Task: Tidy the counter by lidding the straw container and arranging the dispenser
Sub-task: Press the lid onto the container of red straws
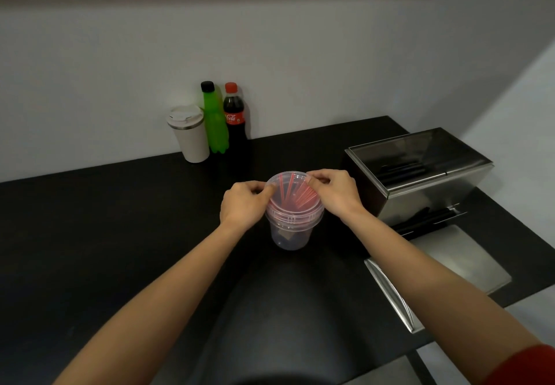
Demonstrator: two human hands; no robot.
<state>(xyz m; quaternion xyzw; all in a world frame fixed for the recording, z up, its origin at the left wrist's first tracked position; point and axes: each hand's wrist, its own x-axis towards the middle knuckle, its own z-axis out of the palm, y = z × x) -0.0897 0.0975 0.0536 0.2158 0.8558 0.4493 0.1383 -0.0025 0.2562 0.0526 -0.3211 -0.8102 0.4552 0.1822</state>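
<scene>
A clear plastic container (289,236) stands on the black counter (120,234) near the middle, with several red straws (295,194) leaning inside. A clear round lid (292,179) lies tilted on its rim. My left hand (243,204) pinches the lid's left edge. My right hand (336,191) pinches its far right edge. To the right sits the steel straw dispenser (432,180), with black straws (429,219) showing in its lower slot and under its clear cover.
At the back wall stand a white travel mug (189,134), a green bottle (213,117) and a cola bottle (235,114). A flat steel tray (450,258) lies in front of the dispenser near the counter's right edge.
</scene>
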